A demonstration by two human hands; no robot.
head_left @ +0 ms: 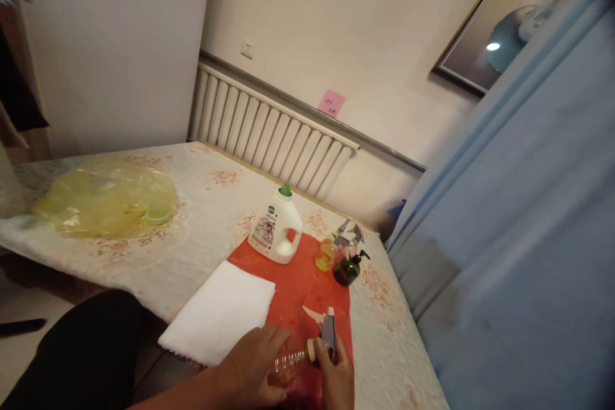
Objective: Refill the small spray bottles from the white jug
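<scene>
Spray bottle (291,364): small, clear plastic, lying on its side at the near end of the red cloth (298,282), held between both hands.
Trigger head (328,331): grey, seated on the bottle's neck and rising above the right hand's knuckles.
Left hand (252,368): palm down over the bottle's body, fingers close together and curled onto it.
Right hand (336,378): wrapped round the neck just under the trigger head, with the fingertips hidden behind it.
Doing it well, as it looks from here: the left hand should pin the ribbed body without crushing it. The right hand should turn the collar rather than the nozzle. The neck should tilt a little upward so any liquid stays in, all of it over the cloth.
Pale sliver (312,314): on the cloth just beyond the head; too small to tell what it is.
White towel (221,311): folded, overlapping the cloth's left edge, near the left hand.
Detergent jug (277,230): white with a green cap, upright at the cloth's far end.
Small bottles (343,259): a cluster with pump and trigger tops, beside the jug to its right.
Yellow bag (106,198): crumpled on the flowered cover (206,205), well apart to the left.
Backdrop: radiator (269,134), pink note (331,102), blue curtain (519,237).
</scene>
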